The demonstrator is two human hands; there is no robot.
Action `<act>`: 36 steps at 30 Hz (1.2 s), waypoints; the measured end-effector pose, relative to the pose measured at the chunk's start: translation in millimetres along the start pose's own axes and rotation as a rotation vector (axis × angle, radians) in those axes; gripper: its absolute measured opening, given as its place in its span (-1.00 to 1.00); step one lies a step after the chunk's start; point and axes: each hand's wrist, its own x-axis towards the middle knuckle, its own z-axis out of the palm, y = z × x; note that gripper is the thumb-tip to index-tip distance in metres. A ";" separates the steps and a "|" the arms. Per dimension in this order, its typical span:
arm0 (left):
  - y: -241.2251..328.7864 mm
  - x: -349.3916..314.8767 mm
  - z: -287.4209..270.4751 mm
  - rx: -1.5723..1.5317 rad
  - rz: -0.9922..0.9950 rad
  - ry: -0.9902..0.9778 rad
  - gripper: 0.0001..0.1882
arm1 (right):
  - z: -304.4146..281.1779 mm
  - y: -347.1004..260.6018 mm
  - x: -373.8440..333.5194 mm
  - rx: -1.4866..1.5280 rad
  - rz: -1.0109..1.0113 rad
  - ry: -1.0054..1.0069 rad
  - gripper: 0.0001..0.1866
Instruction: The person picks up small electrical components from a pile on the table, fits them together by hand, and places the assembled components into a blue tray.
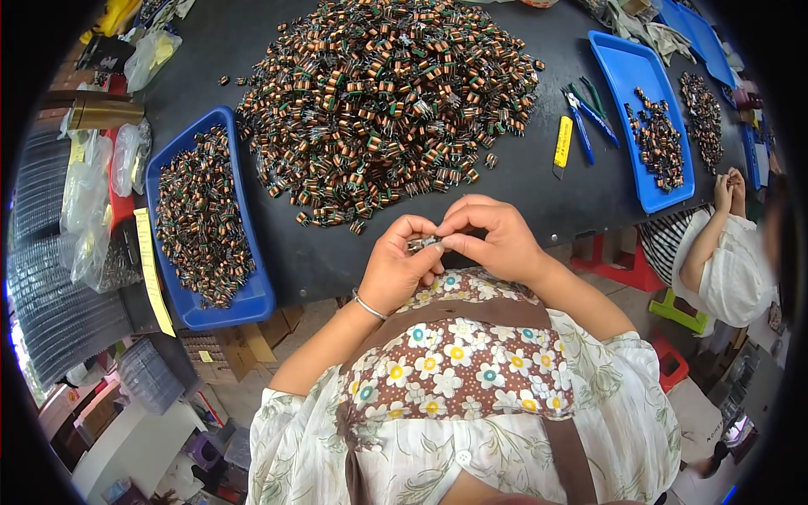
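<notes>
Close in front of my apron, at the table's near edge, my two hands meet. My left hand [396,268] pinches a small wire-wound coil [423,243] with metal leads between thumb and fingers. The thumb and forefinger of my right hand [498,240] close together at the coil's right end; whether they grip a lead is too small to tell. Just beyond my hands rises a large heap of copper-wound coils [387,109] with dark and green parts, a few lying loose along its near side.
On the left stands a blue tray [263,296] full of coils. To the right lie a yellow utility knife [562,145], blue-handled pliers [581,130] and a green-handled tool [591,99]. Another blue tray [619,63] holds fewer coils. A co-worker's hands [730,192] show at far right.
</notes>
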 end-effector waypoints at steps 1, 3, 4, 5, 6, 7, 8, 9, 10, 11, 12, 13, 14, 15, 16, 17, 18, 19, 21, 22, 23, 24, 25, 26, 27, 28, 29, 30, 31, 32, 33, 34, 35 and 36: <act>0.3 -0.5 1.9 0.005 0.014 0.010 -0.85 | 2.2 -0.8 -0.8 0.008 0.004 0.035 -0.90; 1.1 -1.5 2.2 0.010 0.028 0.023 -0.86 | 4.1 -1.2 -2.4 0.106 0.096 0.083 -0.89; 1.6 -2.1 1.1 -0.006 0.024 0.025 -0.86 | 2.3 -1.5 -2.1 0.107 0.096 0.082 -0.89; 1.9 -2.7 -0.2 -0.021 0.021 0.027 -0.86 | -1.3 -2.0 -1.3 -0.105 0.035 0.049 -0.87; 1.9 -3.4 -0.4 -0.021 0.021 0.028 -0.86 | -5.5 -1.8 -0.9 -0.317 -0.027 0.016 -0.84; 1.7 -4.2 -0.7 -0.043 0.016 0.038 -0.86 | -6.7 6.8 -0.9 -0.453 -0.284 0.001 -0.82; 1.7 -4.8 -1.0 -0.065 0.012 0.047 -0.86 | -7.1 9.0 -3.8 -0.452 -0.284 0.001 -0.82; 2.0 -4.9 -1.2 -0.066 0.011 0.047 -0.86 | -7.4 10.3 -7.5 -0.524 -0.238 -0.084 -0.82; 2.7 -5.0 -1.1 -0.047 0.011 0.054 -0.86 | -7.4 11.3 -9.5 -0.595 -0.190 -0.169 -0.82; 2.9 -4.9 -0.9 -0.027 0.011 0.061 -0.85 | -6.8 12.2 -9.4 -0.596 -0.189 -0.169 -0.82; 2.4 -5.1 -0.6 -0.027 0.011 0.062 -0.85 | -5.5 12.8 -9.2 -0.585 -0.211 -0.123 -0.84; 1.9 -5.2 -0.2 0.001 0.020 0.068 -0.85 | -4.9 13.2 -9.3 -0.573 -0.233 -0.076 -0.85; 1.3 -5.2 0.4 0.030 0.029 0.073 -0.85 | -6.0 11.9 -9.7 -0.573 -0.233 -0.075 -0.85; 0.6 -5.1 0.3 0.030 0.028 0.073 -0.85 | -7.6 9.3 -9.7 -0.459 -0.148 -0.087 -0.88; -0.5 -4.8 0.1 0.072 0.044 0.070 -0.85 | -8.7 7.7 -9.7 -0.344 -0.063 -0.098 -0.90; -2.0 -4.4 -0.3 0.114 0.060 0.067 -0.86 | -8.5 7.6 -9.1 -0.344 -0.063 -0.097 -0.90; -4.3 -3.3 -1.0 0.115 0.060 0.066 -0.86 | -8.6 7.1 -7.7 -0.340 -0.066 -0.069 -0.91; -7.6 -2.2 -2.3 0.168 0.097 0.063 -0.86 | -8.5 6.2 -6.6 -0.337 -0.069 -0.041 -0.92; -8.7 -1.7 -1.7 0.222 0.133 0.061 -0.85 | -8.8 1.7 -6.0 -0.322 -0.081 -0.065 -0.91; -7.6 -1.9 0.0 0.269 0.142 0.064 -0.86 | -8.5 -0.9 -5.8 -0.306 -0.092 -0.090 -0.89; -6.3 -2.4 1.5 0.316 0.152 0.068 -0.87 | -7.5 -3.4 -5.0 -0.306 -0.092 -0.091 -0.89; -4.3 -2.4 3.3 0.316 0.152 0.065 -0.87 | -6.8 -6.2 -4.3 -0.309 -0.081 -0.092 -0.88; -1.9 -2.6 5.2 0.303 0.128 0.001 -0.86 | -5.9 -7.9 -3.5 -0.312 -0.071 -0.094 -0.87; -0.2 -2.6 6.6 0.290 0.103 -0.064 -0.86 | -4.3 -8.1 -2.6 -0.313 -0.070 -0.092 -0.87; 0.8 -2.6 7.1 0.283 0.063 -0.082 -0.86 | -2.1 -7.8 -1.4 -0.293 -0.100 -0.092 -0.88; 2.1 -2.7 7.4 0.283 0.063 -0.082 -0.86 | -1.2 -7.7 -0.9 -0.273 -0.129 -0.091 -0.88; 3.7 -2.9 7.4 0.289 0.041 -0.079 -0.86 | -2.2 -7.6 -0.2 -0.273 -0.129 -0.090 -0.88; 4.5 -3.4 6.6 0.294 0.020 -0.073 -0.87 | -3.5 -6.6 1.9 -0.275 -0.151 -0.047 -0.89; 5.1 -3.7 5.7 0.294 0.019 -0.071 -0.87 | -5.5 -5.1 4.4 -0.276 -0.173 -0.003 -0.89; 5.5 -3.9 4.9 0.181 -0.036 -0.049 -0.87 | -9.1 -1.3 7.3 -0.353 -0.145 0.114 -0.91; 6.0 -3.7 4.7 0.068 -0.090 -0.030 -0.87 | -15.6 5.6 10.7 -0.488 -0.189 0.219 -0.90; 5.5 -3.5 4.7 0.069 -0.090 -0.031 -0.87 | -20.5 12.6 13.9 -0.622 -0.233 0.325 -0.89; 4.1 -3.4 4.7 0.003 -0.079 -0.014 -0.87 | -21.9 17.6 16.1 -0.622 -0.233 0.326 -0.89; 3.1 -3.1 5.3 -0.064 -0.067 0.003 -0.86 | -23.4 21.6 17.3 -0.696 -0.250 0.349 -0.87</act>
